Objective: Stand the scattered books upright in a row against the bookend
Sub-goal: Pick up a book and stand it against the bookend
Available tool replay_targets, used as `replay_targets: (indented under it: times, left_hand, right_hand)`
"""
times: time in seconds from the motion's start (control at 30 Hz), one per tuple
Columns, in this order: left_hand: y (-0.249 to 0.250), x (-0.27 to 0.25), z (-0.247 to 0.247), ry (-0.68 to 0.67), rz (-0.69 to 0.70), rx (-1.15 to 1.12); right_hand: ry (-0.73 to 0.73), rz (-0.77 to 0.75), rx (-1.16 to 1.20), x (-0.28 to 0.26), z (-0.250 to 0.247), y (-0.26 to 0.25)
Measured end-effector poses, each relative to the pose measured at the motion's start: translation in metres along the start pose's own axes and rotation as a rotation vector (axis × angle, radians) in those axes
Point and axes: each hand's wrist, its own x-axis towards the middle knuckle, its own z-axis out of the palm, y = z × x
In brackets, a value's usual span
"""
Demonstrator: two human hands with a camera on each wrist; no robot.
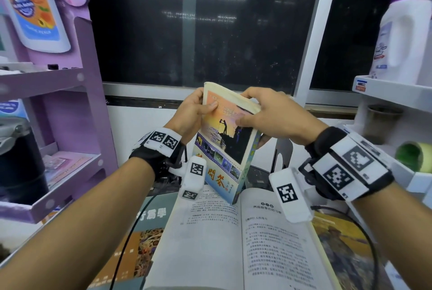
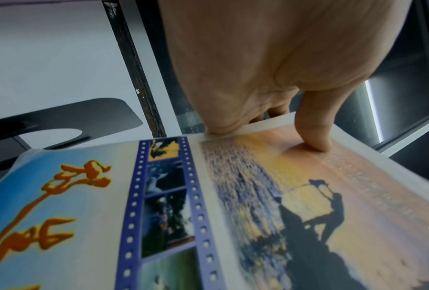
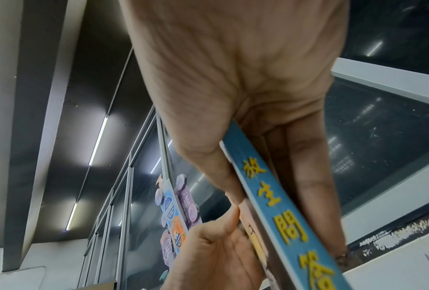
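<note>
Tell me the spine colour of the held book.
Blue spine with yellow characters, clearest in the right wrist view.

The black bookend (image 1: 281,152) stands at the back, and the held book (image 1: 224,140) hangs right in front of it, partly blocking the way. Below lies an open book (image 1: 245,243), covering the middle of the desk. A purple shelf (image 1: 70,102) closes in the left side and a white shelf (image 1: 392,93) the right. The space above the books, up toward the dark window (image 1: 198,20), is free.

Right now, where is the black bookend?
In the head view the black bookend stands centre-right at the back of the desk, behind the sunset-cover book held in both hands, beyond the open book.
</note>
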Motion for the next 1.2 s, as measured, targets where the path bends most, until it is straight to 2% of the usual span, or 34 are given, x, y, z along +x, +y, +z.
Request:
replay_targets:
  times: [0.23, 0.33, 0.5, 0.63, 0.9, 1.2]
  left_hand:
    - [0.007, 0.012, -0.018, 0.028, -0.06, 0.254]
    - [0.006, 0.017, -0.029, 0.081, -0.064, 0.354]
    - [-0.011, 0.019, -0.055, 0.214, -0.084, 0.482]
    - [-0.033, 0.019, -0.074, 0.222, -0.178, 0.541]
    - [-0.059, 0.013, -0.096, 0.159, -0.391, 0.533]
    - [-0.063, 0.007, -0.107, 0.112, -0.458, 0.393]
  right_hand:
    - [0.092, -0.004, -0.009, 0.019, 0.012, 0.007]
    - [0.132, -0.006, -0.014, 0.031, 0.017, 0.01]
    - [0.211, 0.012, -0.068, 0.058, 0.031, 0.014]
    - [0.216, 0.04, -0.077, 0.083, 0.049, 0.019]
    - [0.177, 0.137, -0.092, 0.122, 0.107, 0.037]
    - [0.067, 0.124, -0.148, 0.139, 0.148, 0.053]
